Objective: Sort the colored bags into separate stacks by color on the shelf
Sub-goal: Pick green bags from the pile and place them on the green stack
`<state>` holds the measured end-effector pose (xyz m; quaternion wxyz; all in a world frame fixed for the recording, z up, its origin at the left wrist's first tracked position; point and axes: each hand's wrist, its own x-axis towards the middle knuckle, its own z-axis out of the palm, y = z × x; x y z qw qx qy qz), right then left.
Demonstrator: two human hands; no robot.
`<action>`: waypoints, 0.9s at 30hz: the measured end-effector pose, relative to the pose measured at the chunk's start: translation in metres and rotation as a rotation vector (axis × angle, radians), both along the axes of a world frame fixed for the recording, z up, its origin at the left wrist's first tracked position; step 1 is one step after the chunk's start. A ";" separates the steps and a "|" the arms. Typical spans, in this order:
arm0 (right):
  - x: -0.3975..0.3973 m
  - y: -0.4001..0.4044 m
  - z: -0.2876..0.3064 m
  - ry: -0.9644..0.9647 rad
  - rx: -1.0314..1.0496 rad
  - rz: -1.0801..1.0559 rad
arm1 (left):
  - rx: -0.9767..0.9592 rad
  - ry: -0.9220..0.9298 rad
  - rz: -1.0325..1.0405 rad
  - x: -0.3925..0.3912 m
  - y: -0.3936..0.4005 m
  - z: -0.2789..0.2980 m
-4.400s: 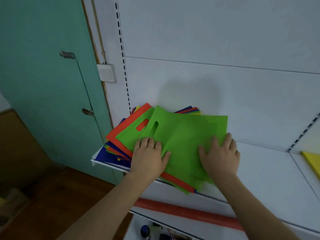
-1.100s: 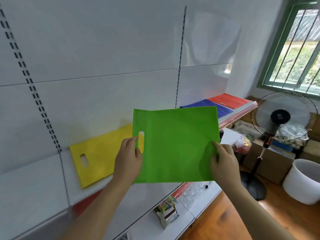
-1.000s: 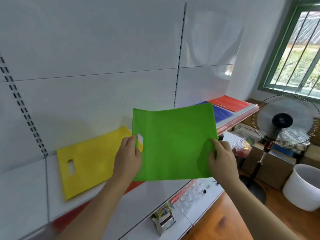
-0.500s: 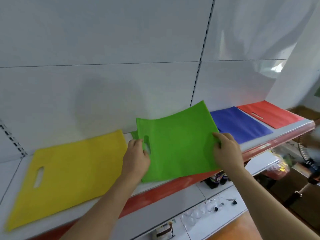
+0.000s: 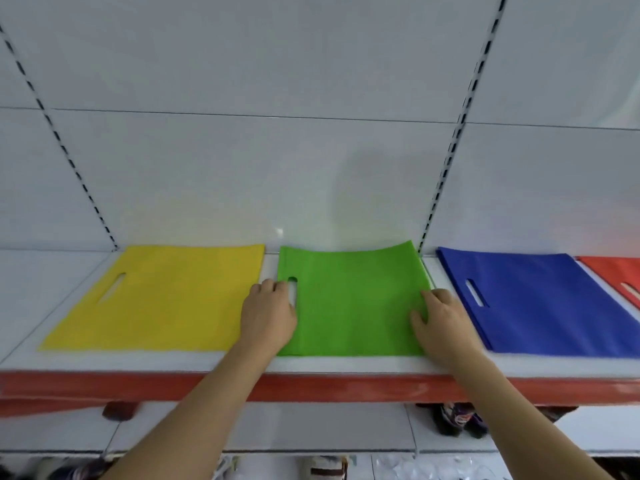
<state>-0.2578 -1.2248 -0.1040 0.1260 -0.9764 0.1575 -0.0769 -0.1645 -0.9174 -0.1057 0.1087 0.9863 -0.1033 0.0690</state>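
A green bag (image 5: 353,306) lies on the white shelf (image 5: 346,363) between a flat yellow bag (image 5: 166,299) on the left and a blue bag (image 5: 540,303) on the right. Its far edge still curls up slightly. My left hand (image 5: 268,315) grips the green bag's left edge beside the handle cut-out. My right hand (image 5: 441,322) pinches its right edge, thumb on top. A red bag (image 5: 616,275) shows partly at the far right, cut off by the frame.
The shelf has a red front strip (image 5: 311,388) and a white back panel with slotted uprights (image 5: 446,168). Bare shelf extends left of the yellow bag. Below, a lower shelf holds small dark items (image 5: 453,422) and packets.
The green bag has come down from mid-air onto the shelf between the yellow and blue bags. Both hands lowered with it and stayed at its side edges.
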 end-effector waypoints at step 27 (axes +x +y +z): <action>0.031 0.119 0.021 -0.037 -0.216 0.367 | 0.175 -0.204 0.220 -0.042 0.076 0.035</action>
